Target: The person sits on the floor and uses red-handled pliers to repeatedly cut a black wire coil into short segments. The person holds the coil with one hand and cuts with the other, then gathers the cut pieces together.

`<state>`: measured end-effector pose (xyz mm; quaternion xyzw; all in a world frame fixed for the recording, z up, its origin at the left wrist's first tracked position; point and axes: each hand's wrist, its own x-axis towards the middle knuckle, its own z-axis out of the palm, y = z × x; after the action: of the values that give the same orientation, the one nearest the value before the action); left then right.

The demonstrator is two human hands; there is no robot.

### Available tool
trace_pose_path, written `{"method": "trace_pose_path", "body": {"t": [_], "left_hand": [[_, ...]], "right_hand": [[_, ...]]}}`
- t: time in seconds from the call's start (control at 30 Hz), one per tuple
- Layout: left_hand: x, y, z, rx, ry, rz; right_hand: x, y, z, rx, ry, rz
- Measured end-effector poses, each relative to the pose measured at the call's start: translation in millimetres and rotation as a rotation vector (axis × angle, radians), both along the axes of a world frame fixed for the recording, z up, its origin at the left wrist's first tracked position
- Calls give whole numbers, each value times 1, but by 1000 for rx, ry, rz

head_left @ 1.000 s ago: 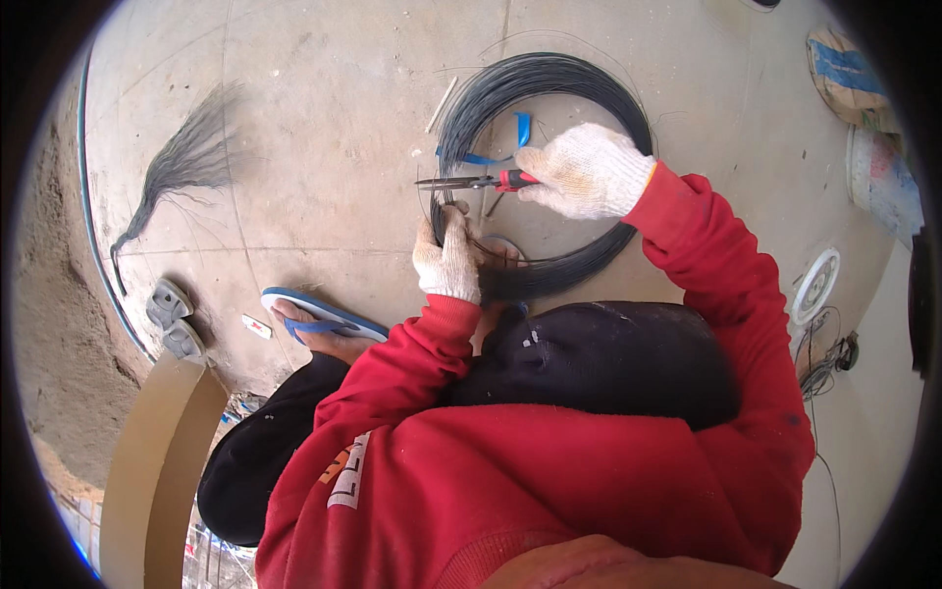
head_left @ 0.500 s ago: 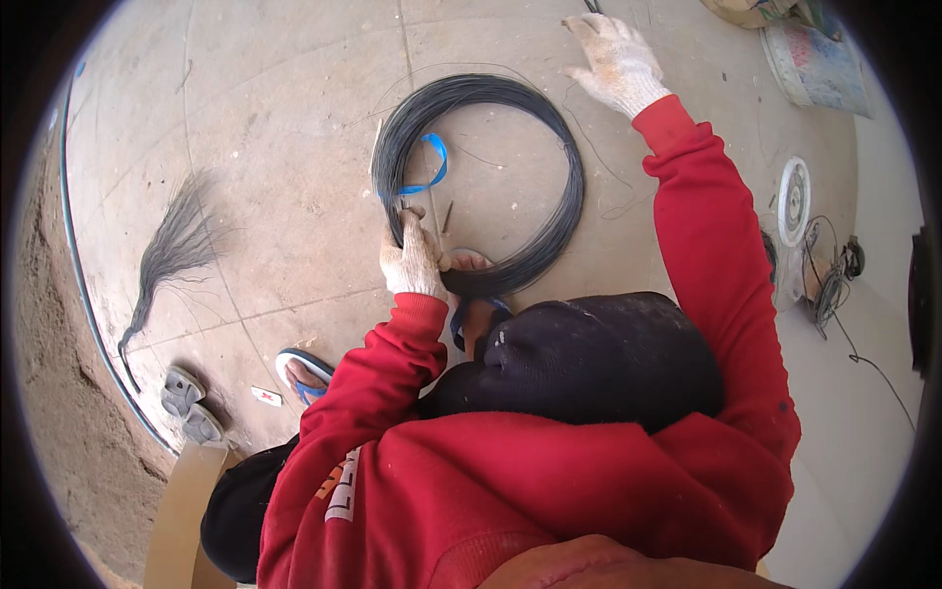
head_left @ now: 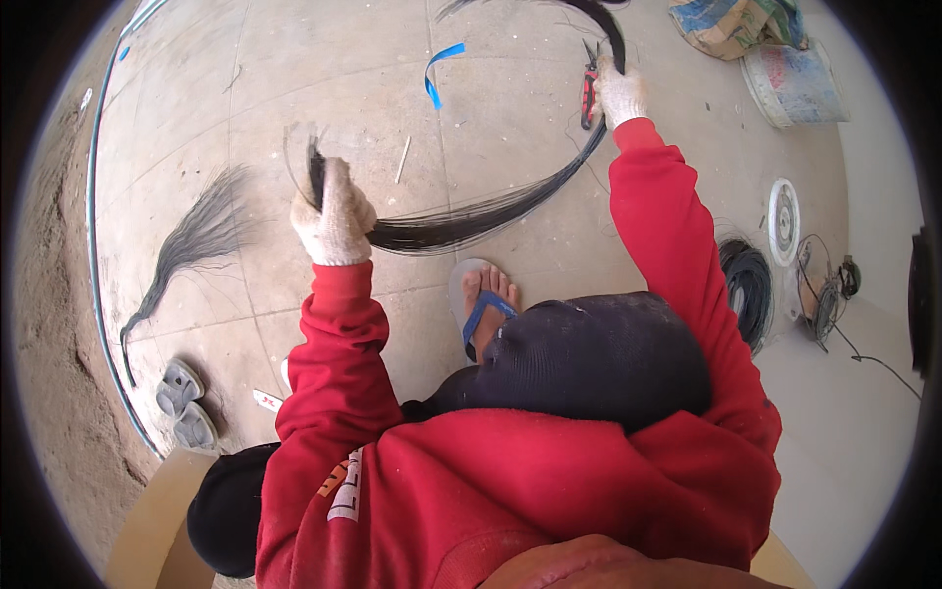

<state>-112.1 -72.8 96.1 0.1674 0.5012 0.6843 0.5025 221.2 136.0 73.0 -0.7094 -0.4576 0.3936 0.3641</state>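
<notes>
1. A long bundle of black wire (head_left: 471,221) sags in a curve above the concrete floor (head_left: 294,118), stretched between the two gloved hands.
2. The left hand (head_left: 334,218), in a white knit glove, is clenched around one end of the bundle, with the cut tips sticking up just past the fist.
3. The right hand (head_left: 618,93), also gloved, grasps the far end of the bundle together with red-handled pliers (head_left: 589,83), which lie along the glove's left side.
4. A foot in a blue-strapped sandal (head_left: 483,309) stands on the floor just below the low point of the bundle.
5. A blue strip (head_left: 437,69) and a pale stick (head_left: 403,159) lie on the floor above the bundle's middle.
6. A second, fanned bunch of dark wire (head_left: 191,245) lies well to the left of the bundle, with a pair of grey sandals (head_left: 184,404) below it.
7. A smaller wire coil (head_left: 751,285) and a white round reel (head_left: 783,221) sit to the right of the bundle, beyond the red sleeve.
8. A bucket (head_left: 790,83) stands right of the bundle's upper end.
</notes>
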Motion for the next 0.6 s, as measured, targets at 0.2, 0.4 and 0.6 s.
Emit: {"method": "trace_pose_path", "body": {"t": [0.2,0.4,0.6], "left_hand": [[-28,18,21,76,-115,-4],[-5,23,-18,-157,423,-205],[-25,26,-13,-188,469,-161]], "right_hand": [[63,-49,-55,-172,440,-648],[45,-88,-77,-285,-169,326],[-14,-115,15,633,-1033,1377]]}}
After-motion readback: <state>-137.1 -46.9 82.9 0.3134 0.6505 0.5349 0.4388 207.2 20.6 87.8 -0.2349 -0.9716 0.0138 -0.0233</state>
